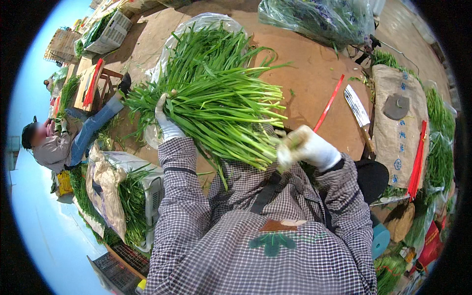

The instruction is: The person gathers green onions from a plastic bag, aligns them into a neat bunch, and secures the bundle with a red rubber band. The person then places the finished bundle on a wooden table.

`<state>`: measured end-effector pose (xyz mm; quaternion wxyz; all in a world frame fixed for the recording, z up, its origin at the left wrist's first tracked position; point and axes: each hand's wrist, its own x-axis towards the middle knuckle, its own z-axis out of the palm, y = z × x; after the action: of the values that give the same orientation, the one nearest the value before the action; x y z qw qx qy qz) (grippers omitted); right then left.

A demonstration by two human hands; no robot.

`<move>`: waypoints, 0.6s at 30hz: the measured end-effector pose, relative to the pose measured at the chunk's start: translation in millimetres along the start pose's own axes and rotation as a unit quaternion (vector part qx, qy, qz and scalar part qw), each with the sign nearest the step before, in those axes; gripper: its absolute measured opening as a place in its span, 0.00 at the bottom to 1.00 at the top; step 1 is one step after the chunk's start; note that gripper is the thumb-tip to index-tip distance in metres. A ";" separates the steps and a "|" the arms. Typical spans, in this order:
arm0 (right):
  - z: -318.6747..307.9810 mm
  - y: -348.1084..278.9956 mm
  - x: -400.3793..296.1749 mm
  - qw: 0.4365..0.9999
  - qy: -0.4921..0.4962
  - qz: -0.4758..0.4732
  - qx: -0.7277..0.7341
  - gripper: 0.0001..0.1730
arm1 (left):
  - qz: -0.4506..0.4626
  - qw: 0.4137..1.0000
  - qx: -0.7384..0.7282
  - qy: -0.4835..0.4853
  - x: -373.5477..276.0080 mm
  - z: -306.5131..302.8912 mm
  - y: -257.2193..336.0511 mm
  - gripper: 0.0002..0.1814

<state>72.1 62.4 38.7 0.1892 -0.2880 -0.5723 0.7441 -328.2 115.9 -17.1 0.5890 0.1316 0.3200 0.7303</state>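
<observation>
My left hand, in a white glove, grips a large loose bunch of garlic chives near its leafy end. The bunch lies across my lap with its pale stem ends pointing right. At those ends is my right hand, also in a white glove. Its fingers are blurred and touch or nearly touch the stems, so I cannot tell whether they hold any. Behind the bunch, more green chives lie heaped in a clear plastic bag.
A red tie strip and a cleaver lie on the brown surface, right. Beyond them, red strips rest on burlap. A crate of chives stands left. A seated person handles greens farther left.
</observation>
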 end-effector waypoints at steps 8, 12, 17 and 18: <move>3.7 67.5 23.1 0.975 0.216 0.047 -0.026 0.19 | -0.026 0.993 -0.092 -0.064 12.4 -30.2 -16.5 0.13; 35.0 60.9 65.5 0.969 0.187 -0.035 0.159 0.28 | 0.064 0.989 -0.093 -0.097 7.8 -16.2 -13.4 0.09; 52.9 81.4 81.6 0.904 0.321 -0.194 0.208 0.25 | 0.061 0.993 -0.048 -0.092 -17.6 64.0 8.7 0.06; 55.0 56.8 73.9 0.919 0.312 -0.068 0.231 0.19 | 0.035 0.994 -0.071 -0.070 -29.7 79.5 10.9 0.08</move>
<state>-17.1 51.3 -21.7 0.4693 -0.4146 -0.3146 0.7133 -283.4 111.7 55.6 0.5922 0.1512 0.2205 0.7601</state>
